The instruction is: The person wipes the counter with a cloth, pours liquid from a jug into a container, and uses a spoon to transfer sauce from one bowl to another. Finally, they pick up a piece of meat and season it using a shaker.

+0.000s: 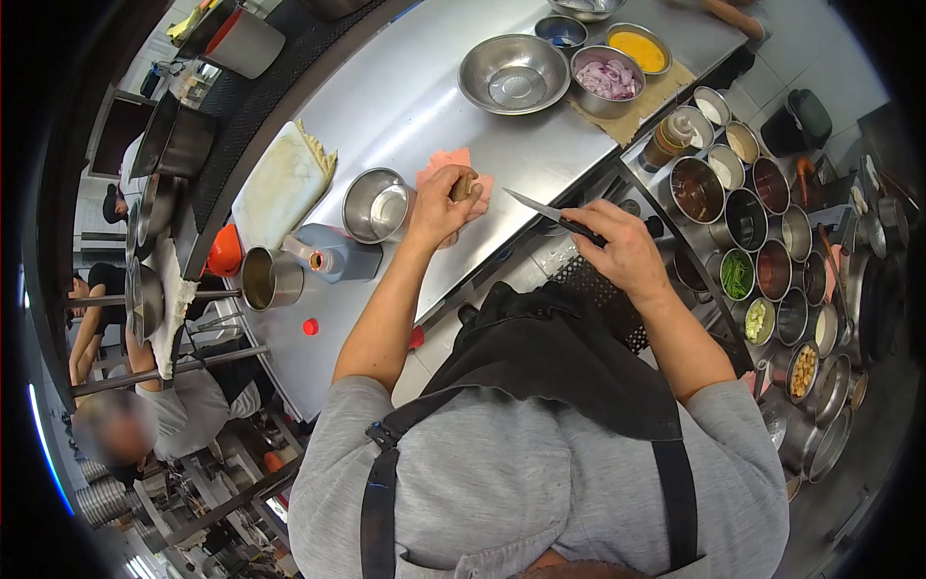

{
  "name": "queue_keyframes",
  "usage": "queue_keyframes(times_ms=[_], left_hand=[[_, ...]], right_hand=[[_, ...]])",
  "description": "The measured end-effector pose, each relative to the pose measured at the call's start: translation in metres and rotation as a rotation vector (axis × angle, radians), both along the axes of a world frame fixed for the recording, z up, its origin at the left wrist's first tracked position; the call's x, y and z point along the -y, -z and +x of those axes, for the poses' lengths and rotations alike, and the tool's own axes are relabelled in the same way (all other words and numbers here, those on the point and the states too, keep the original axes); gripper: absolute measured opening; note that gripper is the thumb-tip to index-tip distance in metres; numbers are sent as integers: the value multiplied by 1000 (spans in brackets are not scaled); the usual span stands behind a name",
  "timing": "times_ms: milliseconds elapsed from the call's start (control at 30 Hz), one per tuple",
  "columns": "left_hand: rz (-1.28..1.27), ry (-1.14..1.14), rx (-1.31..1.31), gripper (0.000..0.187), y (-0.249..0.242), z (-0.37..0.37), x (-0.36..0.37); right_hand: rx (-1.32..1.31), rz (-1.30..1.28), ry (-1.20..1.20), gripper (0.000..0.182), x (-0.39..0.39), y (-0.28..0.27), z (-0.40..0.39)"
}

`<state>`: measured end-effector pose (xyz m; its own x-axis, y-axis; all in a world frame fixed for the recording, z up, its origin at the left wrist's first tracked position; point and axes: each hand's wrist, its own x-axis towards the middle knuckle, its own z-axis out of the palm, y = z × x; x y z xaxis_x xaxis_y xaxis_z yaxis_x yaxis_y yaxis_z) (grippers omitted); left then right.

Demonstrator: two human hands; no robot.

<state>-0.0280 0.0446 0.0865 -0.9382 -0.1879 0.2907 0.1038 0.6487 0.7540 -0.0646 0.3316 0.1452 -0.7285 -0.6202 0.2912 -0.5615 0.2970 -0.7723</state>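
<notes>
R hand (619,245): fingers wrapped tight round the black handle of a knife (540,208), index fwd along it; blade juts past the fingers twd the other hand, tip just short of it. L hand (444,207): fingers bent, pinching a small brownish lump (462,187); can't tell what exactly. Pink cloth (449,157), poss. paper, shows beyond & beside the same fingers, partly hidden by them.

Just L of L fingers: steel bowl (376,205). Next, farther L, blue jug (338,256) w/ neck uncapped, then steel pot (287,280); red cap (311,327) back twd the body, on the steel counter (405,106). Past the bowl, white board (280,188) w/ yellowish cloth (323,152) at its far edge.

Well ahead of both hands' fingers: wide steel basin (477,77), w/ sliced purple onion (606,77) R of it & yellow liquid (637,47) beyond. R of R fingers, rows of round tubs, incl. chopped greens (737,275). Farthest L, behind L fingers: co-worker (188,425), light top.
</notes>
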Motion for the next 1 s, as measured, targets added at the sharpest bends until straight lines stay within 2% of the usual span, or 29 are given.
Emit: queue_keyframes(times_ms=[67, 133, 233, 533, 633, 867, 1000], left_hand=[[-30, -7, -29, 14, -14, 5, -5], [-109, -132, 54, 30, -20, 10, -5], [-54, -106, 48, 39, -30, 13, -8], [-207, -34, 6, 34, -43, 21, -11], [-233, 9, -94, 35, -41, 19, -13], [-294, 38, -89, 30, -33, 17, -12], [-462, 67, -66, 27, -32, 16, -12]], right_hand=[[-46, -21, -30, 31, 3, -16, 1], [-123, 0, -79, 31, 6, -28, 0], [-209, 4, -97, 30, 12, -35, -2], [-279, 39, -107, 26, 21, -35, -4], [-267, 51, -116, 26, 22, -32, -4], [-279, 73, -115, 25, 20, -25, -5], [-289, 106, -146, 25, 18, -27, -5]])
